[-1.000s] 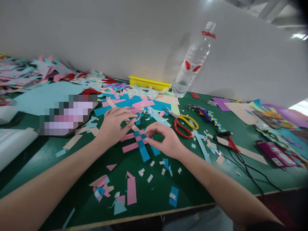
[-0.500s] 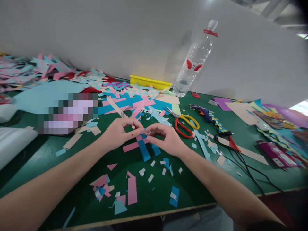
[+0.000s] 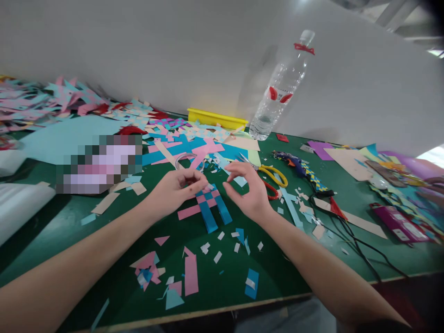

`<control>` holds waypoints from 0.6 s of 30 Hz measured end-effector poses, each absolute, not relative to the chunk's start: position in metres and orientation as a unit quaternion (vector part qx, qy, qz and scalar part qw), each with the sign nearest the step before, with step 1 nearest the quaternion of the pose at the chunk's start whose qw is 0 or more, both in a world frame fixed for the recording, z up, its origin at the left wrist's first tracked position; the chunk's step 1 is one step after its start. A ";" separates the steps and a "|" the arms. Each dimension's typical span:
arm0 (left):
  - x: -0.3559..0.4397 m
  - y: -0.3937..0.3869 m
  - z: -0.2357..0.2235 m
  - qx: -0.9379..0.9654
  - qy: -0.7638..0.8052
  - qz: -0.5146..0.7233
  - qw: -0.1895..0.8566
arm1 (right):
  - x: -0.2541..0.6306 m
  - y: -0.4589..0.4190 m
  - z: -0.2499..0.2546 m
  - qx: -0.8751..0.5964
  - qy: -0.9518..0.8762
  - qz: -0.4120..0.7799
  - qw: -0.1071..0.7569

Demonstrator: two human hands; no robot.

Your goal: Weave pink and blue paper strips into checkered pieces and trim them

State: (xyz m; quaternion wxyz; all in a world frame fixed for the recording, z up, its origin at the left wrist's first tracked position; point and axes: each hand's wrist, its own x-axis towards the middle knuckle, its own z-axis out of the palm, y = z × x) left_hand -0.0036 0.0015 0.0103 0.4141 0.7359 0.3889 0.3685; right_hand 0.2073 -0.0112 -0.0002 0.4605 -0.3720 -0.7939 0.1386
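Note:
A small woven piece of blue and pink paper strips point(image 3: 210, 200) is in front of me, its loose blue ends pointing towards me. My left hand point(image 3: 180, 188) is closed at its upper left corner, thumb and fingertips pinched on it; the exact grip is partly hidden. To the right, apart from the weave, my right hand point(image 3: 250, 192) is raised with thumb and index finger parted and nothing visible between them. Behind that hand lie scissors point(image 3: 272, 175) with one yellow and one red handle, partly covered by it. A roll of clear tape point(image 3: 177, 162) rests beyond my left hand.
Paper scraps point(image 3: 190, 275) litter the green table point(image 3: 132, 231). A tall plastic bottle point(image 3: 277, 92) stands near the wall, left of black cords point(image 3: 354, 240) and a purple box point(image 3: 398, 224). At the back are a yellow tray point(image 3: 217, 120) and a heap of paper strips point(image 3: 69, 97).
My right hand has let go and moved right and slightly up, away from the weave, uncovering more of it and hiding part of the scissors. My left hand has stayed in place.

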 end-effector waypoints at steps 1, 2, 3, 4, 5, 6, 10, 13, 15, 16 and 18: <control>-0.003 0.001 0.011 0.729 0.382 0.372 0.430 | 0.209 -0.011 0.000 -0.351 -0.821 0.073 0.445; -0.003 0.001 0.011 0.725 0.375 0.370 0.444 | 0.210 -0.012 0.000 -0.325 -0.844 0.017 0.426; -0.003 0.001 0.011 0.724 0.365 0.365 0.457 | 0.211 -0.013 0.000 -0.299 -0.862 -0.027 0.408; -0.003 0.000 0.011 0.723 0.354 0.360 0.471 | 0.211 -0.014 0.000 -0.279 -0.875 -0.060 0.392; -0.003 0.000 0.011 0.721 0.344 0.356 0.485 | 0.212 -0.015 0.001 -0.265 -0.882 -0.082 0.382; -0.003 0.000 0.010 0.718 0.336 0.353 0.497 | 0.212 -0.016 0.001 -0.256 -0.885 -0.096 0.378; -0.004 0.000 0.010 0.720 0.326 0.348 0.503 | 0.212 -0.018 0.002 -0.257 -0.883 -0.100 0.380; -0.002 -0.001 0.011 0.737 0.333 0.336 0.483 | 0.212 -0.016 0.000 -0.282 -0.868 -0.074 0.401; -0.002 -0.001 0.011 0.741 0.333 0.338 0.476 | 0.212 -0.013 -0.001 -0.318 -0.844 -0.049 0.429; -0.001 -0.001 0.010 0.740 0.330 0.343 0.475 | 0.212 -0.012 -0.001 -0.337 -0.829 -0.036 0.444; -0.003 0.000 0.007 0.742 0.336 0.352 0.461 | 0.212 -0.009 -0.001 -0.368 -0.804 -0.010 0.467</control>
